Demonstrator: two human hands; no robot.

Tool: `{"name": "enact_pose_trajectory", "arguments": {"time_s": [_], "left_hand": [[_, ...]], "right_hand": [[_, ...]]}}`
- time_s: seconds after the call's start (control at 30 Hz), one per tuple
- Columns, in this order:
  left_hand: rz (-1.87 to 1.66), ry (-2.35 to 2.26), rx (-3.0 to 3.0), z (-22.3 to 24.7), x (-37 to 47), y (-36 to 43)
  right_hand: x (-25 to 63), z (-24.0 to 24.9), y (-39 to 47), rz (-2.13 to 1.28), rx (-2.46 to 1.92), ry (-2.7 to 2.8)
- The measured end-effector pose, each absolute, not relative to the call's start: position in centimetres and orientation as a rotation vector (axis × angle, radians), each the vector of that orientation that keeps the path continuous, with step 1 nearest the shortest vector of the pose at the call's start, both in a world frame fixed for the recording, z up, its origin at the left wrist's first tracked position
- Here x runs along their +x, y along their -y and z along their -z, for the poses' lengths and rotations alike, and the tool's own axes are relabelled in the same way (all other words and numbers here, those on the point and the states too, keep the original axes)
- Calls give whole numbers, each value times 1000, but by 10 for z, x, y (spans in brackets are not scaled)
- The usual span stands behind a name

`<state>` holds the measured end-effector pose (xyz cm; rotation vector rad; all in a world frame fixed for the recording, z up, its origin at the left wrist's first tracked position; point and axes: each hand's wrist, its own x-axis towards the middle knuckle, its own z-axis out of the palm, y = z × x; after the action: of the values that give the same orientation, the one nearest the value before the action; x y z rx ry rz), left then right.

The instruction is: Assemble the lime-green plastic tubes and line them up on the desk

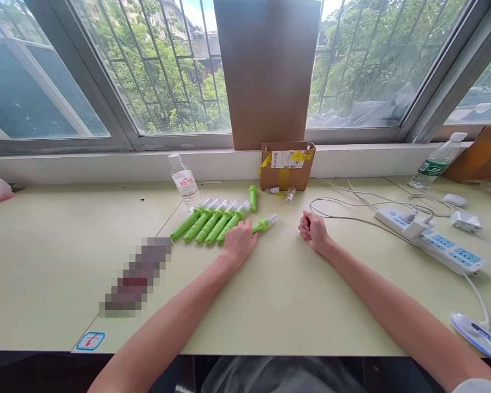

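My left hand (240,240) is closed around a green plastic tube with a clear cap (265,222), its capped end sticking out to the right of my fingers. Just left of that hand, several matching green tubes (207,224) lie side by side in a slanted row, clear ends pointing away from me. A shorter green piece (252,198) stands behind the hand. My right hand (314,230) rests on the table as a loose fist, apart from the tubes, with nothing showing in it.
Behind the tubes stand a water bottle (185,183) and an open cardboard box (286,168), with small clear and yellow parts (290,194) before it. To the right lie a power strip (431,240), cables (352,192) and another bottle (437,161). A blurred-out flat object (137,278) lies left.
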<state>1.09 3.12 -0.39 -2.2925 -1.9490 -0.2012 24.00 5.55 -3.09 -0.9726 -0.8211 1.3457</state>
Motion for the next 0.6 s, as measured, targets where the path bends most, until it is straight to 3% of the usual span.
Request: {"name": "enact_pose_trajectory", "arguments": {"time_s": [0.6], "left_hand": [[294, 1791, -2148, 3, 12, -28]], "right_hand": [[262, 32, -74, -1280, -991, 745]]}}
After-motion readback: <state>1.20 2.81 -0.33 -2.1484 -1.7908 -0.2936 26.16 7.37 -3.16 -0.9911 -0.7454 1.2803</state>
